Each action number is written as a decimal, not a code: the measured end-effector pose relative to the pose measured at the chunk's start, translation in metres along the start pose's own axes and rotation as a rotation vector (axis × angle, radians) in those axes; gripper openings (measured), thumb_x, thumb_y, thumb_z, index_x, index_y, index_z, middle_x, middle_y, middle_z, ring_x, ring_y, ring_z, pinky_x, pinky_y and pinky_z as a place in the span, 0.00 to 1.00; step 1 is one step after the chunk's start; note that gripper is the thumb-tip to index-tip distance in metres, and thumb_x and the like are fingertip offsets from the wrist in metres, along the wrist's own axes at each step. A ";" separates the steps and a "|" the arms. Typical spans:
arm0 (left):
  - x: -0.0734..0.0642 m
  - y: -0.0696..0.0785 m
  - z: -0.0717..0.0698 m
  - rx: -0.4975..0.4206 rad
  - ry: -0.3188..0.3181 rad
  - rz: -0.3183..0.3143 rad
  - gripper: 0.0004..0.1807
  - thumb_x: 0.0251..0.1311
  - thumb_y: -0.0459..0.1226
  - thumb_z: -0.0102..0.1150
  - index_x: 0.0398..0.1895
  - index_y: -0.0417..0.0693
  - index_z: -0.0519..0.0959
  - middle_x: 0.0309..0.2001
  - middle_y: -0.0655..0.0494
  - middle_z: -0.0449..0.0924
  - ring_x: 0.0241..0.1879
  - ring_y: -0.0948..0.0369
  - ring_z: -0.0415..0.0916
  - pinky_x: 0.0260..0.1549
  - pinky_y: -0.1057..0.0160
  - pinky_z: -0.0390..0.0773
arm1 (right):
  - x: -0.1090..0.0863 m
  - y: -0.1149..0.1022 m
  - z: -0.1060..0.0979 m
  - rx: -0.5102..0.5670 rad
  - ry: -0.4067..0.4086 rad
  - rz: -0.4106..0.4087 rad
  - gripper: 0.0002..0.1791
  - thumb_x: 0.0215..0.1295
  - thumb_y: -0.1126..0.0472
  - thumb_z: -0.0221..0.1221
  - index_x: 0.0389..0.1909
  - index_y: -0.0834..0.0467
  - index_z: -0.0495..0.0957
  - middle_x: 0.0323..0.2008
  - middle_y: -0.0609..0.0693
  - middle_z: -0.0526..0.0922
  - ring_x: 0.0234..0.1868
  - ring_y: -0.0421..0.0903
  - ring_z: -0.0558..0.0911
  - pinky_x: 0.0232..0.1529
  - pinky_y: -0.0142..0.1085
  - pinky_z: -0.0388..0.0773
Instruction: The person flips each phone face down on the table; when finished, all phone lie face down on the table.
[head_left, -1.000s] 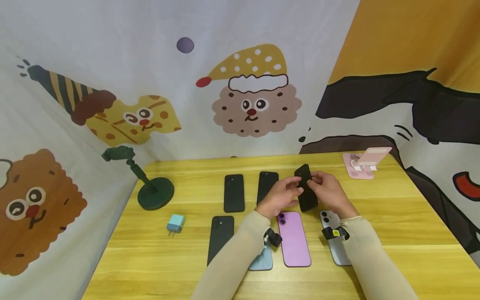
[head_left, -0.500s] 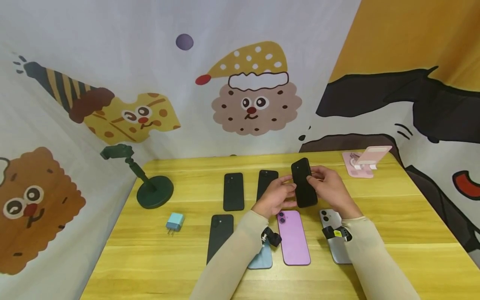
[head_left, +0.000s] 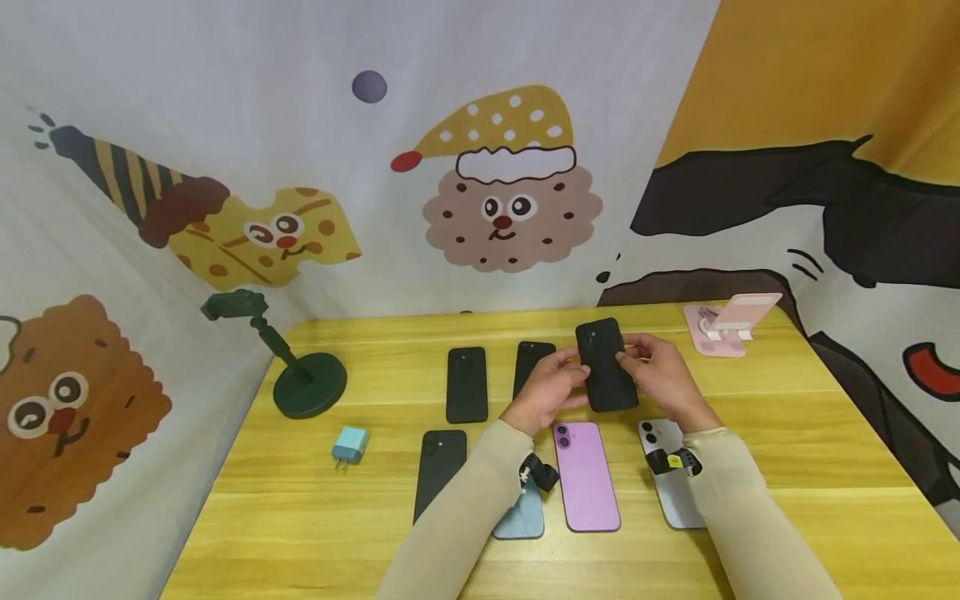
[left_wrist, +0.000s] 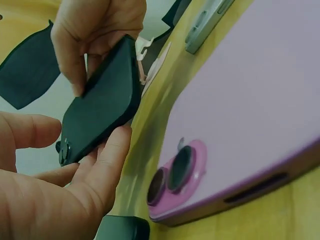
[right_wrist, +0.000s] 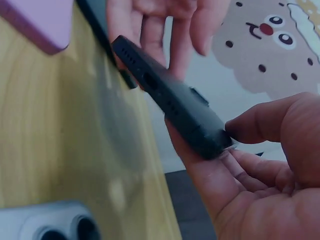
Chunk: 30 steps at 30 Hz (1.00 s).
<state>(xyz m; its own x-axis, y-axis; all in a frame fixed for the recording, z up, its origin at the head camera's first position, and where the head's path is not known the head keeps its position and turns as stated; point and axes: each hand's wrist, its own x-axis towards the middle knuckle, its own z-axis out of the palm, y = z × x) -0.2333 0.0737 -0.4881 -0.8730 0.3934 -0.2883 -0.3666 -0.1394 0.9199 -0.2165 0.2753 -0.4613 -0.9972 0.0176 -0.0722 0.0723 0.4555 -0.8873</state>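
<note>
My right hand (head_left: 666, 379) pinches a black phone (head_left: 609, 367) by its right edge, thumb on the back and fingers beneath. The phone is tilted above the table, its back and camera bump facing me in the head view. My left hand (head_left: 547, 387) touches the phone's left side from below with extended fingers. In the right wrist view the left thumb stands off the phone, and the bottom edge with its charging port shows. A pink phone (head_left: 588, 483) lies below the hands. A white phone (head_left: 675, 500), partly hidden, lies under the right wrist.
Dark phones lie at left (head_left: 467, 387), front left (head_left: 435, 475) and behind the left hand (head_left: 528, 362). The left sleeve partly covers a light blue phone (head_left: 522, 517). A charger plug (head_left: 350, 444), green stand (head_left: 311, 387) and pink phone stand (head_left: 738, 317) are on the table.
The black phone has turned from edge-on until its back faces the head camera, and its top has shifted slightly left and up. Both hands moved a little with it.
</note>
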 end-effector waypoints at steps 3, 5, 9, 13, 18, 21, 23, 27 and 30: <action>0.001 -0.001 0.000 0.009 0.023 -0.001 0.31 0.72 0.32 0.61 0.78 0.46 0.69 0.69 0.44 0.76 0.61 0.49 0.83 0.56 0.48 0.86 | 0.003 0.008 0.000 -0.040 0.005 0.005 0.27 0.81 0.59 0.55 0.74 0.68 0.69 0.56 0.69 0.80 0.46 0.55 0.83 0.34 0.34 0.87; 0.001 -0.002 0.000 0.021 0.036 -0.002 0.31 0.71 0.31 0.61 0.77 0.46 0.70 0.69 0.44 0.76 0.61 0.49 0.83 0.56 0.48 0.86 | 0.005 0.012 0.001 -0.066 0.003 0.014 0.27 0.81 0.59 0.55 0.74 0.67 0.69 0.56 0.69 0.80 0.46 0.56 0.83 0.34 0.35 0.86; 0.002 -0.004 0.001 0.054 0.038 0.007 0.29 0.73 0.31 0.60 0.77 0.45 0.71 0.66 0.45 0.78 0.60 0.49 0.83 0.58 0.49 0.86 | 0.007 0.020 0.001 -0.115 0.000 0.031 0.27 0.81 0.59 0.56 0.75 0.66 0.69 0.55 0.68 0.82 0.44 0.55 0.83 0.33 0.35 0.86; 0.003 -0.005 0.004 0.081 0.033 0.009 0.29 0.75 0.33 0.59 0.77 0.43 0.70 0.67 0.46 0.78 0.62 0.50 0.82 0.60 0.49 0.85 | 0.008 0.025 0.001 -0.165 -0.001 0.050 0.28 0.80 0.59 0.57 0.75 0.65 0.69 0.56 0.68 0.82 0.41 0.52 0.84 0.33 0.35 0.86; 0.003 -0.005 0.008 0.116 0.042 0.001 0.31 0.76 0.34 0.59 0.80 0.41 0.66 0.73 0.41 0.73 0.67 0.48 0.78 0.61 0.50 0.84 | 0.009 0.024 0.001 -0.216 -0.013 0.084 0.28 0.80 0.58 0.58 0.75 0.65 0.70 0.54 0.67 0.83 0.37 0.51 0.84 0.34 0.36 0.85; 0.002 -0.007 0.010 0.154 0.050 0.020 0.32 0.76 0.34 0.58 0.80 0.40 0.65 0.74 0.39 0.72 0.68 0.47 0.77 0.62 0.49 0.83 | 0.009 0.023 0.001 -0.243 -0.019 0.088 0.29 0.79 0.58 0.59 0.74 0.66 0.70 0.51 0.67 0.84 0.34 0.49 0.83 0.33 0.36 0.84; 0.002 -0.008 0.012 0.199 0.065 0.039 0.32 0.76 0.34 0.58 0.80 0.40 0.65 0.73 0.40 0.74 0.68 0.47 0.78 0.62 0.50 0.83 | 0.009 0.022 0.001 -0.255 -0.021 0.093 0.29 0.78 0.58 0.60 0.74 0.66 0.70 0.49 0.66 0.85 0.33 0.48 0.83 0.33 0.36 0.83; 0.001 -0.009 0.015 0.314 0.114 0.067 0.30 0.76 0.35 0.58 0.79 0.42 0.68 0.70 0.43 0.78 0.66 0.51 0.80 0.60 0.52 0.84 | 0.010 0.022 0.001 -0.261 -0.027 0.106 0.30 0.77 0.59 0.61 0.74 0.67 0.70 0.49 0.66 0.86 0.34 0.47 0.85 0.34 0.36 0.86; -0.001 -0.008 0.016 0.375 0.129 0.077 0.30 0.77 0.37 0.58 0.79 0.43 0.68 0.71 0.43 0.78 0.67 0.51 0.79 0.60 0.53 0.84 | 0.010 0.024 0.000 -0.257 -0.033 0.112 0.31 0.76 0.59 0.63 0.74 0.67 0.70 0.50 0.67 0.85 0.34 0.47 0.87 0.34 0.37 0.88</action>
<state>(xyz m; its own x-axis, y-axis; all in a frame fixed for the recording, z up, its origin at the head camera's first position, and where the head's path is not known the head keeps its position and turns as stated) -0.2242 0.0887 -0.4911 -0.9353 0.2738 -0.2242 -0.1771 0.1864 0.9664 -0.2247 0.2860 -0.4831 -0.9819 0.0538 -0.1814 0.1709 0.6634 -0.7285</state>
